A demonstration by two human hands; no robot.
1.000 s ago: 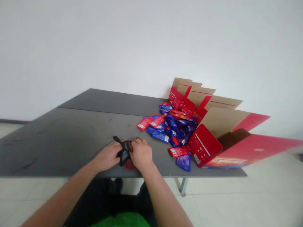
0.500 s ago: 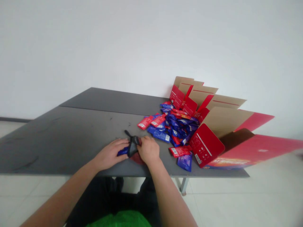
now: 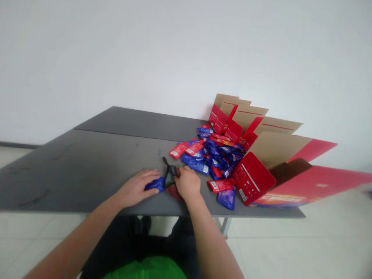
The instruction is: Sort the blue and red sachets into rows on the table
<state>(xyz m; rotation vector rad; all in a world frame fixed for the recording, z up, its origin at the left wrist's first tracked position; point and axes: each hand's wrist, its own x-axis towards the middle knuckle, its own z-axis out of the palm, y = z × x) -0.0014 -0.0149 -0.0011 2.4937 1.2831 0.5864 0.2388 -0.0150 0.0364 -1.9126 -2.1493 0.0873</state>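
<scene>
Near the front edge of the table, my left hand grips a small glossy blue pouch, with the thumb and fingers along its left part. My right hand is closed round a black tool with thin arms branching out; its exact kind is unclear. One arm of the tool reaches to the pouch's right end. Below my right hand a flat dark-red patch shows, partly covered. My right palm hides the rest of the tool.
Right of my hands lies a loose pile of blue pouches and red pouches. A large open red carton stands at the right table edge, with more open cartons behind it. A white wall rises beyond the table.
My right hand and the black tool have shifted slightly to the right. More of the blue pouch shows beside my left hand, which has hardly moved.
</scene>
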